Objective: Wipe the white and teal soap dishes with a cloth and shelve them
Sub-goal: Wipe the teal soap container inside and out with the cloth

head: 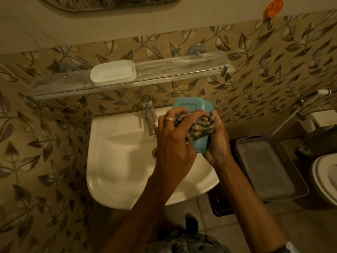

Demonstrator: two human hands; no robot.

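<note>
Over the basin (116, 161), both hands grip teal soap dish (189, 106), its middle hidden by striped cloth (198, 127)

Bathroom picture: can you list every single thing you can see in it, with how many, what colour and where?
white plastic soap dish: one, white, on the clear glass shelf
clear glass shelf: one, see-through, on the wall above the basin
teal plastic soap dish: one, teal, held above the basin
striped cloth: one, beige and dark stripes, pressed on the teal dish
white ceramic basin: one, white, below the shelf
metal tap: one, silver, at the basin's back edge
grey plastic basket: one, grey, right of the basin
orange wall hook: one, orange, top right on the wall
hands: two; left hand on the cloth, right hand holding the teal dish
</note>
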